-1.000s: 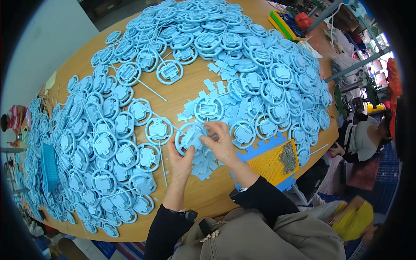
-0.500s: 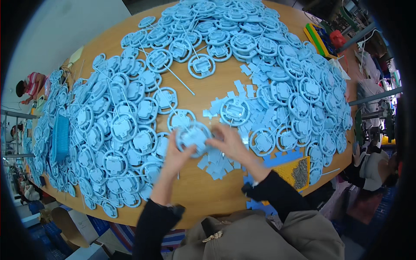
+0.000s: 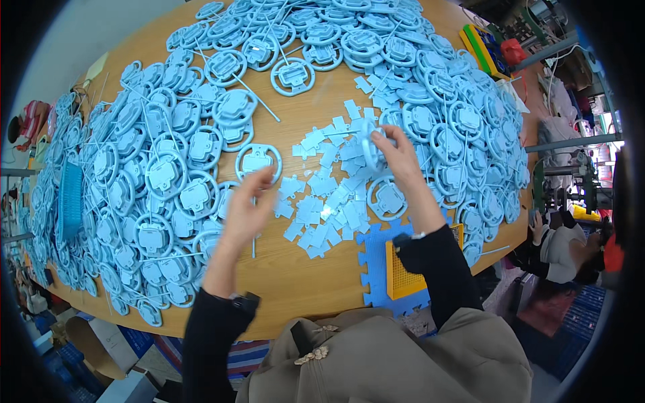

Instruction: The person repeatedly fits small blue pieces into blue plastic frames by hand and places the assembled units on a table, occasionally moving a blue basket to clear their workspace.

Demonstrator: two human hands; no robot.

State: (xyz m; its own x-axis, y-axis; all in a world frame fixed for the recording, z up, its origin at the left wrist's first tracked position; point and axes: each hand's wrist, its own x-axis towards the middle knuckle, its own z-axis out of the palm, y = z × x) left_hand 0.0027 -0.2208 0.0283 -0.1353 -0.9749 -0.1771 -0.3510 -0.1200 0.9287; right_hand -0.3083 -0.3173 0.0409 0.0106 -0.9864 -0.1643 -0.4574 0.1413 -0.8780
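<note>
My right hand [image 3: 401, 160] grips a light-blue toy steering wheel [image 3: 371, 145] by its rim, tipped nearly on edge above a spread of small blue plates [image 3: 329, 201]. My left hand [image 3: 250, 207] holds nothing; its fingers are apart and slightly blurred. It hovers over the table beside another steering wheel [image 3: 258, 161] that lies flat, its fingertips close to the wheel's lower rim. One more wheel [image 3: 235, 107] rests on top of others at the edge of the left pile.
Steering wheels heap up on the left [image 3: 164, 171], far side and right [image 3: 463, 117] of the wooden table [image 3: 289, 295], thin blue rods among them. Near right, a yellow tray [image 3: 403, 275] sits on a blue foam mat [image 3: 375, 258]. A blue basket [image 3: 70, 201] stands far left.
The wheel that both hands held now lies on the left pile. My right hand has moved right and lifted another wheel off the plates. The left hand has let go. The view has shifted.
</note>
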